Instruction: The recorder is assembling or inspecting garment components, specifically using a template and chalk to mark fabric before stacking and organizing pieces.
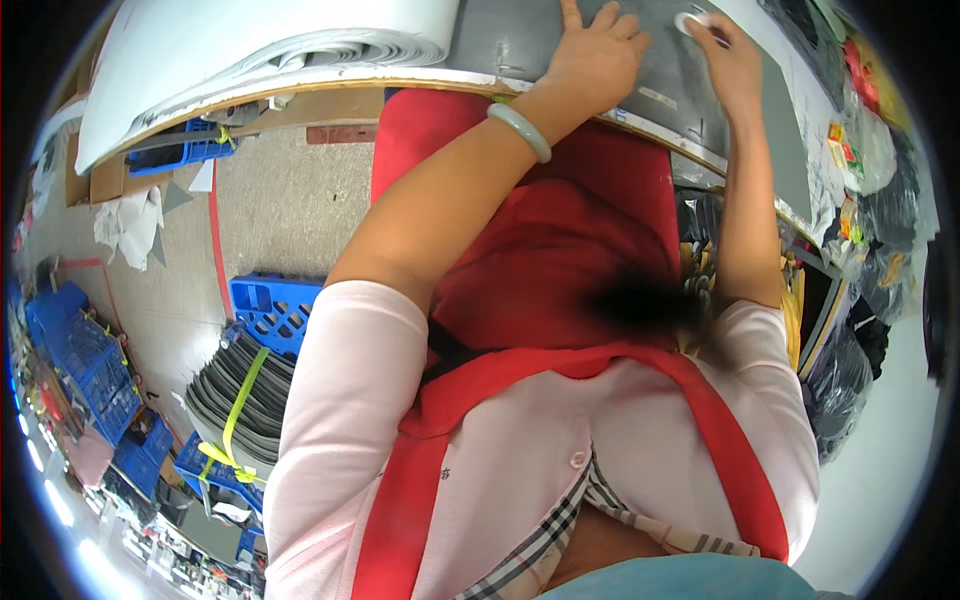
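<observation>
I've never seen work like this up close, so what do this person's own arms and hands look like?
The left hand and right hand are bare, without visible gloves or cables. A smooth, pale green, ring-shaped bangle circles the left wrist; nothing worn shows on the right wrist. Short, pale pink fabric sleeves show on both sides.

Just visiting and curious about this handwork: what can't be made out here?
All in the head view:
White round object: partly hidden by the right hand; its kind is unclear.
White roll: far part cut off by the upper edge.
Red apron: partly covered by a dark blur.
Background clutter, lower left: too small and blurred.
</observation>
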A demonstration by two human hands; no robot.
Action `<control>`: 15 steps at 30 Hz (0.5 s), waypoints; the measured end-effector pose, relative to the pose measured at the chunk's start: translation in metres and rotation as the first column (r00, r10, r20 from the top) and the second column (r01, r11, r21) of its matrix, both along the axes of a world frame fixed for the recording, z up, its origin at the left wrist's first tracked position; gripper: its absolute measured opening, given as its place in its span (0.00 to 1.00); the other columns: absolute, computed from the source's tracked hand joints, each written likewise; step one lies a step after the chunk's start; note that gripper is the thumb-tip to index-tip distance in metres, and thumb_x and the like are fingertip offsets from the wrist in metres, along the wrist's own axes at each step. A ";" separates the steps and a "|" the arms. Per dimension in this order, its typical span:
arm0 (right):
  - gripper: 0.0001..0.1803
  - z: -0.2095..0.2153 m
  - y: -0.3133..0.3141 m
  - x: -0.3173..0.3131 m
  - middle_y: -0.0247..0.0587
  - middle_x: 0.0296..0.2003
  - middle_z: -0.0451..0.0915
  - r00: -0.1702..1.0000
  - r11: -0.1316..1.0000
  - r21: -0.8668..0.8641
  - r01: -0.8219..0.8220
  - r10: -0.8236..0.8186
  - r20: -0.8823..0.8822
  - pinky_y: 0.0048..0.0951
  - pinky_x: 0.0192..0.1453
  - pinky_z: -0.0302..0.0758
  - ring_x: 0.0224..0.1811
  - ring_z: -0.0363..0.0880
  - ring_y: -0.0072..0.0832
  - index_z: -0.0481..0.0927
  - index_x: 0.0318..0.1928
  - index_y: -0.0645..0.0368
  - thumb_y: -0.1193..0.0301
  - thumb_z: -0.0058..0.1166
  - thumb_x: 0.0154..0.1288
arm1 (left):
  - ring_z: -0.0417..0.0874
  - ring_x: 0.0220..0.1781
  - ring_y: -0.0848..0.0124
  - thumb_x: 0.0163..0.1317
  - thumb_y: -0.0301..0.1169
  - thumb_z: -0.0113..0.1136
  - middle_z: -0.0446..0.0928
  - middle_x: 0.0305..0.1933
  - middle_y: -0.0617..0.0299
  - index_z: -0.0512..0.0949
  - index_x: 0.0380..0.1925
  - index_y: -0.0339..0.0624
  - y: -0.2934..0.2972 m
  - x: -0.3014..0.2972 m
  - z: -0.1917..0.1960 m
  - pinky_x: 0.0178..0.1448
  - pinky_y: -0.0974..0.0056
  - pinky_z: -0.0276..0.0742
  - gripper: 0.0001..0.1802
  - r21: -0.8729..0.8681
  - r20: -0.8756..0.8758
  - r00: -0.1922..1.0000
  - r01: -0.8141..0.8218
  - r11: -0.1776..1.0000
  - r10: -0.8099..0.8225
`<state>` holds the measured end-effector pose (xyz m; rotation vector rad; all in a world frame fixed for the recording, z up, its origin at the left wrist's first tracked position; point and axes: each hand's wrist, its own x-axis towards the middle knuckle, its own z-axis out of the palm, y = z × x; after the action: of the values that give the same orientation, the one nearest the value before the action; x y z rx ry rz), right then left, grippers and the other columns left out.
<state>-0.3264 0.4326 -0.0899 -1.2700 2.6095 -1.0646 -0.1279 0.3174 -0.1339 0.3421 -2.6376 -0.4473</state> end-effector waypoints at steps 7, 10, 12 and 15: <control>0.19 -0.041 0.041 -0.065 0.31 0.39 0.86 0.929 0.964 -0.047 0.263 -0.240 0.283 0.22 0.47 0.74 0.40 0.78 0.18 0.88 0.46 0.61 0.59 0.71 0.63 | 0.80 0.62 0.59 0.69 0.35 0.52 0.81 0.55 0.53 0.82 0.50 0.40 -0.011 0.008 -0.004 0.69 0.34 0.67 0.16 -0.184 -0.193 0.979 -0.098 0.978 0.061; 0.14 -0.030 0.043 -0.067 0.31 0.41 0.84 0.767 0.904 -0.270 0.332 -0.092 0.635 0.18 0.46 0.76 0.41 0.80 0.17 0.86 0.44 0.57 0.62 0.68 0.67 | 0.67 0.76 0.59 0.73 0.37 0.51 0.74 0.68 0.61 0.76 0.63 0.52 -0.010 0.002 -0.005 0.79 0.33 0.50 0.20 -0.170 -0.004 0.997 -0.077 0.982 0.077; 0.11 -0.020 0.048 -0.064 0.28 0.41 0.84 0.714 0.905 -0.272 0.328 -0.048 0.699 0.14 0.42 0.73 0.41 0.79 0.15 0.84 0.45 0.54 0.63 0.65 0.69 | 0.67 0.76 0.60 0.72 0.35 0.53 0.73 0.68 0.59 0.77 0.62 0.51 -0.006 0.002 -0.001 0.78 0.29 0.48 0.20 -0.157 0.016 0.998 -0.055 0.986 0.058; 0.10 -0.025 0.052 -0.065 0.28 0.41 0.84 0.651 0.917 -0.256 0.307 -0.006 0.759 0.22 0.48 0.73 0.43 0.78 0.17 0.85 0.48 0.53 0.65 0.65 0.68 | 0.66 0.76 0.58 0.67 0.31 0.56 0.73 0.67 0.57 0.77 0.62 0.49 -0.002 0.003 -0.005 0.77 0.28 0.49 0.23 -0.063 -0.052 0.999 -0.016 0.998 0.013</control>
<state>-0.3911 0.4843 -0.1144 -0.4203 1.9301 -1.7098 -0.1247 0.3149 -0.1387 0.3247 -2.5912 -0.3620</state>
